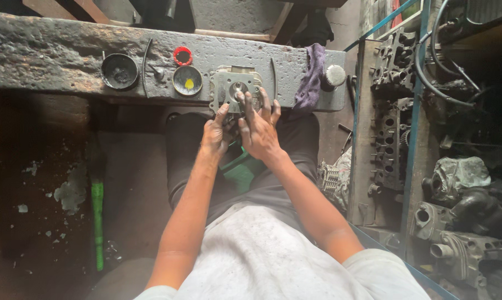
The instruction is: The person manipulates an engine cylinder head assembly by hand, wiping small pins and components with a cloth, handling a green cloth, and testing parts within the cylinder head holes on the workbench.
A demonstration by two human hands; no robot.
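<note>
Both hands were on the grey metal engine part (pixel 233 88) sitting at the near edge of the grimy workbench (pixel 51 53), roughly mid-bench, straight in front of the person.

Right hand (pixel 258 130): opened out, fingers spread and laid over the part's near face, fingertips (pixel 241 98) reaching to its round centre bore. Pressing or resting on it, not wrapped around it.

Left hand (pixel 215 136): fingers curled, index finger up against the part's lower left corner. Its palm side was hidden behind the hand itself, so couldn't tell whether it pinched something small or only steadied the part.

Both hands were dark with grease.

On the bench: black round tin (pixel 119 71) at far left, red ring (pixel 182 56), round dish with a yellow blob (pixel 187 81) just left of the part, purple rag (pixel 312 78) draped over the edge on the right, round grey knob (pixel 335 75) beside the rag.

Hard to read: a green object (pixel 242 169) in the lap, mostly covered by the forearms. Lower part of the engine piece masked by the fingers. Right side was a dim rack of cylinder heads (pixel 392 105) and other castings, detail lost in shadow. Green-handled tool (pixel 98 222) on the floor at left, head end not discernible.
</note>
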